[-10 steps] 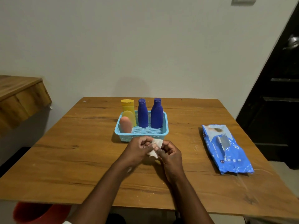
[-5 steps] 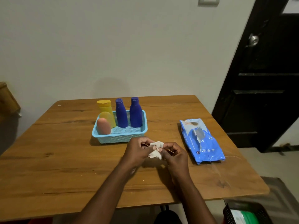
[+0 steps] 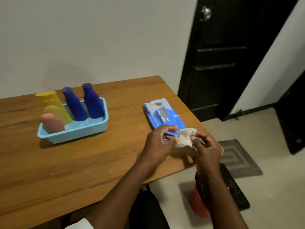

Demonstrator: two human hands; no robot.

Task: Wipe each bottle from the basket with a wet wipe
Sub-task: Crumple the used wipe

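A pale plain wall [image 3: 92, 38] fills the back of the room, and to its right stands a black panelled door [image 3: 221, 60] with a round metal knob [image 3: 206, 13]. Below lies a light tiled floor [image 3: 280, 187], where a grey mat [image 3: 237, 156] sits just off the table's right corner, with a black perforated bin [image 3: 234, 187] and something red [image 3: 198, 202] near it, partly hidden by the forearm. The wooden table [image 3: 49, 162] is brown with dark grain lines and butts against the wall. On its far left part rests a light blue mesh basket [image 3: 74, 131] holding two dark blue bottles [image 3: 93, 101] upright at the back right, a yellow bottle [image 3: 49, 100] leaning at the back left, a smaller yellow one in front of it, and a pink bottle [image 3: 52, 123] at the front left. Well to the right of the basket lies a blue pack of wet wipes [image 3: 166, 116], flat, its flap lifted. Just in front of the pack, over the table's right edge, the left hand [image 3: 158, 146] and the right hand [image 3: 208, 149] pinch a crumpled white wet wipe [image 3: 185, 138] between their fingertips, both hands gripping it, above the wood.
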